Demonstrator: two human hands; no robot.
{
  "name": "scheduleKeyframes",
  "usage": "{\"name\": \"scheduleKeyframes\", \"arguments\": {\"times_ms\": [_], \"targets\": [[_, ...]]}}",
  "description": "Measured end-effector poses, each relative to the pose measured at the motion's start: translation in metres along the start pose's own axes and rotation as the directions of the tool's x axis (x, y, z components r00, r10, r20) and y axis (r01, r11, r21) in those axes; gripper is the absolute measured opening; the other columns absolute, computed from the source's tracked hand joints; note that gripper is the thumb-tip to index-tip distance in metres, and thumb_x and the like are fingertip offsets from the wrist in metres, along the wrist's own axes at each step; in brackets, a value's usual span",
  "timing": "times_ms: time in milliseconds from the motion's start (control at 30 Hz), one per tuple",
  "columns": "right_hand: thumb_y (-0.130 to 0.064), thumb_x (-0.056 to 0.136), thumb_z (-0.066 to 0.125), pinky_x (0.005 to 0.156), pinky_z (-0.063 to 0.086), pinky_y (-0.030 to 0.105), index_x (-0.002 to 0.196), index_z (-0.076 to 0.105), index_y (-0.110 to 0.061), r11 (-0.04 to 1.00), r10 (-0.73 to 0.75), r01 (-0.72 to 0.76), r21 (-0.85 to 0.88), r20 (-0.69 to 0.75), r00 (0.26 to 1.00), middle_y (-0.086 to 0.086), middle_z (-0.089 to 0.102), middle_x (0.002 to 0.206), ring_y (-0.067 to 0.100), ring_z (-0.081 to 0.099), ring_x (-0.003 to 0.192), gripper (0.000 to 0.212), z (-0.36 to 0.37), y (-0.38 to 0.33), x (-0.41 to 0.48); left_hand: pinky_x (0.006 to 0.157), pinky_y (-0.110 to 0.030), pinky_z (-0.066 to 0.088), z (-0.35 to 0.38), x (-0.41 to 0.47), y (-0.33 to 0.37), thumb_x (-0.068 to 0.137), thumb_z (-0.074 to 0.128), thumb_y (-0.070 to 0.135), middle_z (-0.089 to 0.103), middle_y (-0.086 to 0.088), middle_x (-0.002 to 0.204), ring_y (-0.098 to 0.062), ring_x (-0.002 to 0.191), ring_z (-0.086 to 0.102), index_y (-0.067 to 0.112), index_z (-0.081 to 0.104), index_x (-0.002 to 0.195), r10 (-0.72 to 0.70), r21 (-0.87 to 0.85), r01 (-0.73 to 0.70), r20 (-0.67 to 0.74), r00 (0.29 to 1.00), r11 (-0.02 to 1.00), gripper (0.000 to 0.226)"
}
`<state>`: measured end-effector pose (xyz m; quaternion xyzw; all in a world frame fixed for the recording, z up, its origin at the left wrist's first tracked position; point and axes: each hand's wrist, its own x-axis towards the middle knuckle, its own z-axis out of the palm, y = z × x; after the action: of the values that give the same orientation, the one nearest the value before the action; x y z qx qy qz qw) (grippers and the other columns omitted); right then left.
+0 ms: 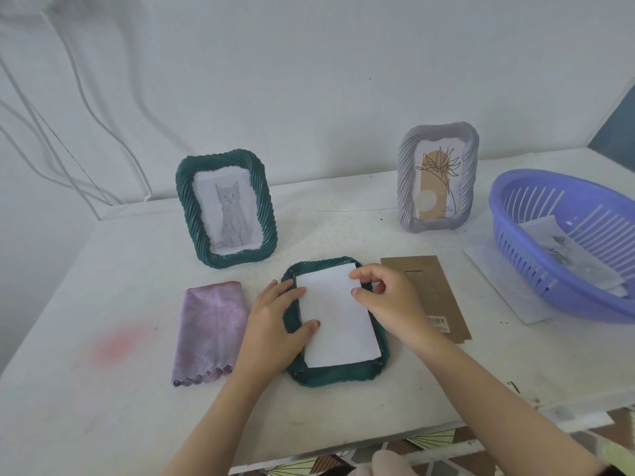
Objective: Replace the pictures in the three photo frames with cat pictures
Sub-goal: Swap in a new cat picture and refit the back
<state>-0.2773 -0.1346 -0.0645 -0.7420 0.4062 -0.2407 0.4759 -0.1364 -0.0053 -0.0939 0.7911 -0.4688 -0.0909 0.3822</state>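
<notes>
Lying in face-down green frame (330, 376), white sheet (336, 314), long axis running away; left hand (271, 324) fingers spread flat on near-left edge, right hand (388, 297) pinching far-right edge.

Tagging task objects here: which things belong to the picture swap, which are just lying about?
Job: flat green frame, white paper in it, brown backing board, cat frame, flower frame, basket of prints.
Lying about: pink cloth, wall cables.

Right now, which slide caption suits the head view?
Left hand and right hand fit a white sheet into the face-down green frame; a cat frame and a flower frame stand behind.
</notes>
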Motion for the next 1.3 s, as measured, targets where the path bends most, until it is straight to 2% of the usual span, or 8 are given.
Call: {"name": "scheduleKeyframes", "arguments": {"times_ms": [167, 400, 567, 667, 800, 967, 1133, 1300], "targets": [[-0.01, 0.082, 0.061, 0.057, 0.038, 0.005, 0.096, 0.065, -0.024, 1.0, 0.017, -0.016, -0.019, 0.027, 0.999, -0.009, 0.053, 0.077, 0.003, 0.045, 0.061, 0.02, -0.002, -0.002, -0.001, 0.106, -0.018, 0.016, 0.001, 0.0, 0.0, 0.075, 0.073, 0.027, 0.043, 0.01, 0.137, 0.003, 0.125, 0.023, 0.022, 0.055, 0.125, 0.015, -0.002, -0.015, -0.018, 1.0, 1.0, 0.053], [-0.013, 0.084, 0.059, 0.064, 0.039, 0.013, 0.093, 0.068, -0.027, 1.0, 0.005, -0.002, -0.019, 0.126, 0.992, -0.01, 0.052, 0.072, 0.003, 0.042, 0.06, 0.019, -0.01, -0.005, -0.003, 0.105, -0.016, 0.014, 0.003, 0.0, 0.0, 0.075, 0.073, 0.024, 0.042, 0.008, 0.138, 0.003, 0.125, 0.021, 0.019, 0.055, 0.125, 0.025, -0.01, -0.026, -0.022, 0.999, 1.0, 0.053], [-0.011, 0.084, 0.057, 0.063, 0.039, 0.014, 0.092, 0.068, -0.03, 1.0, 0.018, -0.015, -0.023, 0.157, 0.987, -0.01, 0.051, 0.074, 0.004, 0.038, 0.056, 0.023, -0.011, -0.003, -0.005, 0.106, -0.018, 0.015, 0.002, 0.0, 0.0, 0.075, 0.073, 0.024, 0.042, 0.006, 0.138, -0.01, 0.135, 0.025, 0.018, 0.055, 0.125, 0.012, -0.003, -0.012, -0.013, 1.0, 1.0, 0.054], [-0.013, 0.085, 0.057, 0.062, 0.038, 0.018, 0.093, 0.067, -0.035, 0.999, 0.032, -0.029, -0.023, 0.162, 0.986, -0.011, 0.047, 0.069, 0.007, 0.037, 0.057, 0.025, -0.009, -0.001, -0.007, 0.106, -0.017, 0.015, 0.002, 0.0, 0.0, 0.075, 0.073, 0.024, 0.042, 0.007, 0.137, -0.003, 0.13, 0.025, 0.018, 0.055, 0.125, 0.019, -0.012, -0.019, -0.002, 1.0, 1.0, 0.054], [-0.005, 0.085, 0.054, 0.064, 0.039, 0.008, 0.09, 0.067, -0.029, 0.999, 0.008, -0.012, 0.031, 0.114, 0.993, -0.013, 0.053, 0.076, 0.007, 0.046, 0.068, 0.028, -0.006, 0.0, -0.008, 0.104, -0.015, 0.016, 0.002, 0.0, 0.001, 0.075, 0.073, 0.024, 0.042, 0.01, 0.134, 0.004, 0.122, 0.023, 0.018, 0.055, 0.125, 0.021, -0.017, -0.021, -0.004, 1.0, 1.0, 0.053], [-0.001, 0.083, 0.054, 0.063, 0.04, 0.006, 0.089, 0.068, -0.026, 0.999, 0.037, -0.037, -0.024, 0.001, 0.999, -0.012, 0.062, 0.083, 0.001, 0.056, 0.077, 0.029, -0.003, 0.003, -0.006, 0.107, -0.019, 0.017, -0.007, -0.001, 0.001, 0.081, 0.068, 0.032, 0.038, 0.006, 0.144, -0.009, 0.135, 0.025, 0.02, 0.05, 0.131, 0.028, -0.022, -0.027, 0.04, 0.999, 0.999, 0.054], [-0.002, 0.082, 0.058, 0.061, 0.04, 0.006, 0.09, 0.069, -0.024, 0.998, 0.047, -0.048, -0.033, -0.038, 0.998, -0.01, 0.062, 0.084, -0.001, 0.056, 0.074, 0.026, -0.006, 0.003, -0.004, 0.114, -0.027, 0.009, -0.034, -0.007, -0.007, 0.054, 0.057, 0.072, 0.026, 0.018, 0.145, -0.002, 0.14, 0.007, 0.033, 0.034, 0.139, 0.023, 0.074, -0.041, 0.238, 0.971, 0.996, 0.096], [-0.002, 0.082, 0.059, 0.063, 0.04, 0.006, 0.088, 0.069, -0.024, 0.998, 0.038, -0.04, -0.046, -0.037, 0.999, -0.009, 0.063, 0.083, 0.001, 0.056, 0.074, 0.025, -0.007, 0.0, -0.004, 0.112, -0.023, -0.004, -0.045, -0.014, -0.012, 0.038, 0.063, 0.076, 0.014, 0.024, 0.141, 0.008, 0.134, -0.004, 0.032, 0.026, 0.142, 0.012, 0.108, -0.058, 0.389, 0.921, 0.992, 0.119]]}}
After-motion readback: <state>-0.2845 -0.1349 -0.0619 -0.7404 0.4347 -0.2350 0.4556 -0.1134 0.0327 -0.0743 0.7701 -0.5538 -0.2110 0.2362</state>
